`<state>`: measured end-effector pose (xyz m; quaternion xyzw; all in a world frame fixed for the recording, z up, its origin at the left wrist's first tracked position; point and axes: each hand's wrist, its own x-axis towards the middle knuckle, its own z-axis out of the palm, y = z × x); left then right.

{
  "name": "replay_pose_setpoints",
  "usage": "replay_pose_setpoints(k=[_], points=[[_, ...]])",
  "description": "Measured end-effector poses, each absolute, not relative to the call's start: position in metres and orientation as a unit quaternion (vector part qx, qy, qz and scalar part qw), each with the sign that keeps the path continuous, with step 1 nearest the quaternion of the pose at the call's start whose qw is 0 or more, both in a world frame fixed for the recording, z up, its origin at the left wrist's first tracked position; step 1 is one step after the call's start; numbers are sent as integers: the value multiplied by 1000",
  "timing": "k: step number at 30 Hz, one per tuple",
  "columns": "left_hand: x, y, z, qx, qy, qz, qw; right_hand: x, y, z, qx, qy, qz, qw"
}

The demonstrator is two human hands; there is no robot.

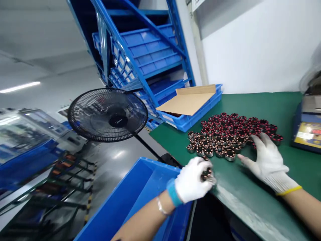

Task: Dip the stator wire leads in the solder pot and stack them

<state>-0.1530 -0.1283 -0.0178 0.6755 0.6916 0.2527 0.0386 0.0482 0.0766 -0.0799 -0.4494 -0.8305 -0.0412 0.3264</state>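
Many small ring-shaped, copper-wound motor stators (220,151) stand packed in a cluster on the green table; those at the back look redder. My left hand (192,180), in a white glove with a teal cuff, is closed on motor stators (206,174) at the table's near edge, beside the blue bin. How many it holds is partly hidden by the fingers. My right hand (265,160), in a white glove with a yellow hem, is open with fingers spread. Its fingertips reach the right front of the cluster; whether they touch it I cannot tell.
A deep blue bin (140,187) sits left of the table (250,190). Behind the cluster, a blue tray (185,125) carries a cardboard sheet (188,102). A black fan (107,115), a blue rack (140,53) and a device with a yellow panel (308,134) stand around.
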Motion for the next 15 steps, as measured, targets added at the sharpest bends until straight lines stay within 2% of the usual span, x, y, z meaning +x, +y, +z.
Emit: replay_pose_setpoints(k=[2, 5, 9, 15], points=[[-129, -95, -26, 711, 682, 171, 15, 57, 76, -84, -442, -829, -36, 341], [-111, -62, -37, 741, 659, 120, -47, 69, 75, -87, -458, -832, -63, 306], [-109, -36, -43, 718, 672, 144, -106, 72, 78, -85, -471, -845, -77, 241], [-121, 5, -50, 699, 693, 153, -94, 61, 90, -83, -453, -862, -78, 214]])
